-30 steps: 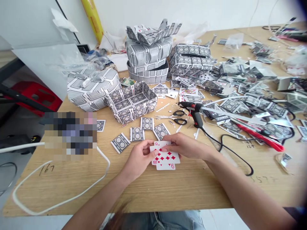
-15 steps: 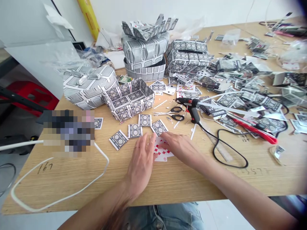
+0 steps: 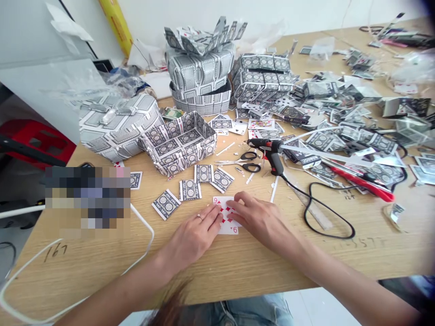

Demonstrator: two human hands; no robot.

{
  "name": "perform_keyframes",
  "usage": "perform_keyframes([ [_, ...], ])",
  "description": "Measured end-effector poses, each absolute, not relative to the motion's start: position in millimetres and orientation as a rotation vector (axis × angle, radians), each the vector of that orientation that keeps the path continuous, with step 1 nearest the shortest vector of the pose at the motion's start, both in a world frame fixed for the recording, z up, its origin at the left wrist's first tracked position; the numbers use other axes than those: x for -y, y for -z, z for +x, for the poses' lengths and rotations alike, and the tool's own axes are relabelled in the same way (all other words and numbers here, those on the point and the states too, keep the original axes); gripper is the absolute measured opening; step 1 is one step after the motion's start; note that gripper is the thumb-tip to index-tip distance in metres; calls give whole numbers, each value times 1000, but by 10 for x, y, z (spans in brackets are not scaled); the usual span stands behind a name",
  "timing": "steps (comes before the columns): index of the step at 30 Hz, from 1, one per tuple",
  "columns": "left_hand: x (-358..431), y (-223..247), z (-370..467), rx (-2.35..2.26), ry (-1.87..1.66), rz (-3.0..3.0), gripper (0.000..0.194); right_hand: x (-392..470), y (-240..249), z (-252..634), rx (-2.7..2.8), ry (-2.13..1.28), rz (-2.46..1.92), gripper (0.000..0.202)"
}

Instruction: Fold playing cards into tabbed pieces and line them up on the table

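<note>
A nine of diamonds (image 3: 225,226) lies face up on the wooden table, with at least one more card edge showing beside it. My left hand (image 3: 200,231), a ring on one finger, rests flat with its fingertips on the card's left side. From the right, my right hand (image 3: 254,215) touches the card with bent fingers, thumb and forefinger apart. Just beyond are several folded, patterned card pieces, among them one at the left (image 3: 166,204) and one nearer the scissors (image 3: 222,180).
An open box woven from cards (image 3: 180,142) stands behind the pieces. Scissors (image 3: 249,162) and a black glue gun (image 3: 272,154) with a looping cable lie right of it. More card boxes (image 3: 118,127), heaped cards (image 3: 360,140) and a red cutter (image 3: 363,182) surround them.
My left hand has moved back and left and lies flatter, uncovering more of the card. My right hand has shifted slightly. The whole view has moved a little.
</note>
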State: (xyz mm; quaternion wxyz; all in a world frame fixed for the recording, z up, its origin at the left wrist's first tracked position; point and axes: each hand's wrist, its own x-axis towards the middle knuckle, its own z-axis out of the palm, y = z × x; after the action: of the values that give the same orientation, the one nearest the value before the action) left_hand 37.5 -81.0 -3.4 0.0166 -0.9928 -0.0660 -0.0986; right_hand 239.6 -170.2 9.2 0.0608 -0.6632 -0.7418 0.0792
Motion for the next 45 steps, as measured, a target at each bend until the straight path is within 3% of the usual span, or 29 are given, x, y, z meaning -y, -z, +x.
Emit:
perform_keyframes([
  [6,801,168,380,245,556,-3066,31,1808,3,2411,2215,-130,-1894,28],
  [16,810,120,404,277,670,-3037,32,1926,-26,2370,2256,-66,-1656,29],
  [27,796,175,367,306,629,-3137,31,1908,-273,2212,2423,-426,-1784,32],
  [36,819,120,378,332,575,-3163,29,2022,-173,1994,2617,220,-1746,27],
  [45,839,110,326,323,601,-3196,24,2127,-45,2066,2366,297,-1667,32],
])
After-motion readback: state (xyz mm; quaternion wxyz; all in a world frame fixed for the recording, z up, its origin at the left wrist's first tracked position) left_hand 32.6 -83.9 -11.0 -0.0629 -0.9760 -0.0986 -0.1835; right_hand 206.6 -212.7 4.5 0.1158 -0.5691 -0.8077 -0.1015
